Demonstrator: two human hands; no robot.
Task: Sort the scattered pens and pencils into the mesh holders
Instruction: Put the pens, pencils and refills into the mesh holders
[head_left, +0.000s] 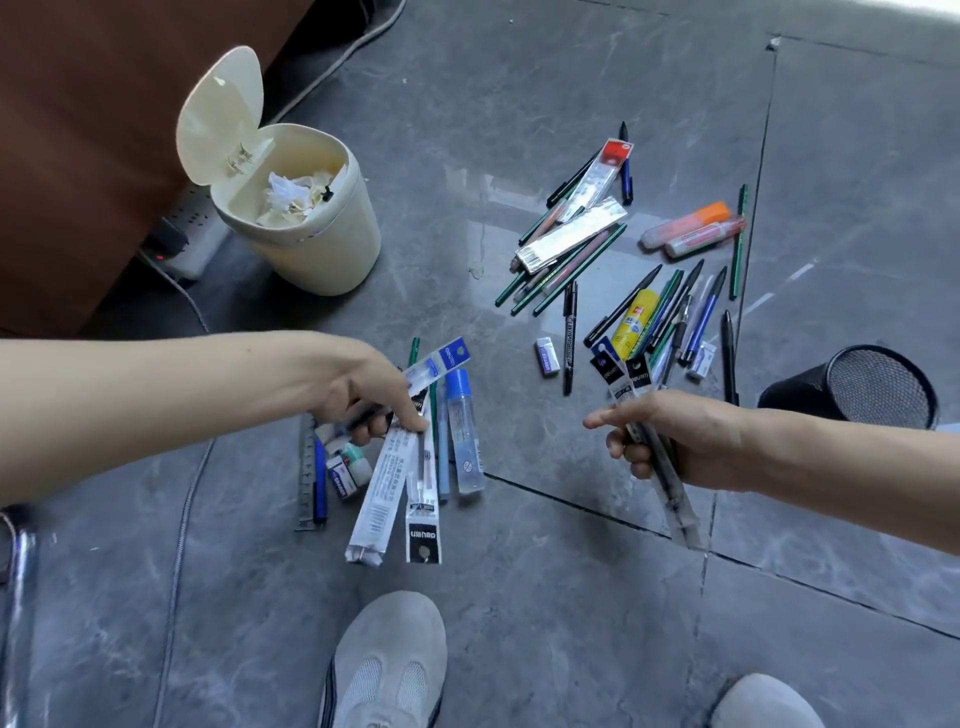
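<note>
Pens, pencils and refill packets lie scattered on the grey tiled floor. My left hand (363, 395) grips a clear refill packet with a blue header (441, 361) above a small heap holding a blue-capped glue tube (464, 431), white packets and a steel ruler (306, 467). My right hand (675, 436) holds several black-labelled refill packets (623, 379) that stick out both ways. A black mesh holder (862, 387) stands at the right, just past my right wrist. A bigger heap with a yellow glue stick (636, 317) and green pencils (566, 275) lies beyond.
An open cream waste bin (322, 244) with crumpled paper stands at the upper left, by a brown sofa and a power strip (182, 244). Two highlighters (696, 231) and an eraser (547, 355) lie among the heap. My two grey shoes (389, 665) show at the bottom.
</note>
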